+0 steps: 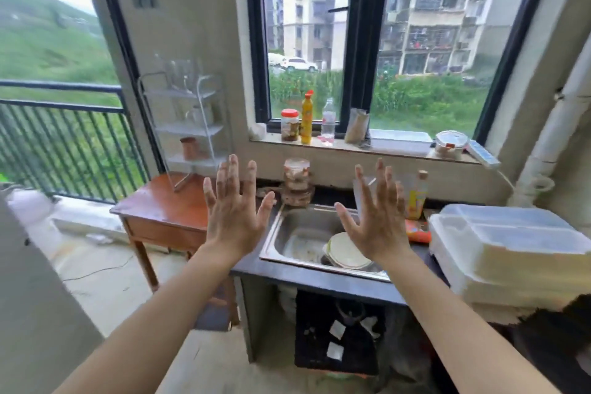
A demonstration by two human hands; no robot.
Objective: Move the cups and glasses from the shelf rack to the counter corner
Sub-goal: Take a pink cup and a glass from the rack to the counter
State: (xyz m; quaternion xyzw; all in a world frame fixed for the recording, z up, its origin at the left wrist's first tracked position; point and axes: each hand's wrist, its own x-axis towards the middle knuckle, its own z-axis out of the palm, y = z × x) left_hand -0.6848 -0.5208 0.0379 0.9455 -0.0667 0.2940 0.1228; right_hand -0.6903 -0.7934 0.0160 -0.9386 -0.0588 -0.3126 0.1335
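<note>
A white three-tier shelf rack (204, 131) stands on a small wooden table (160, 201) at the left, against the wall. Clear glasses (182, 73) sit on its top tier, a pale cup (201, 113) on the middle tier and a brown cup (189, 148) on the lowest tier. My left hand (235, 211) is raised with fingers spread, in front of the rack's foot and empty. Over the sink, my right hand (377, 217) is held up the same way, fingers apart, holding nothing. The picture is blurred.
A steel sink (294, 233) with a white plate (347, 251) sits in the dark counter (307, 278). Stacked jars (296, 182) stand behind it, a yellow bottle (417, 195) and a white lidded box (508, 246) to the right. Bottles and jars line the window sill (396, 150).
</note>
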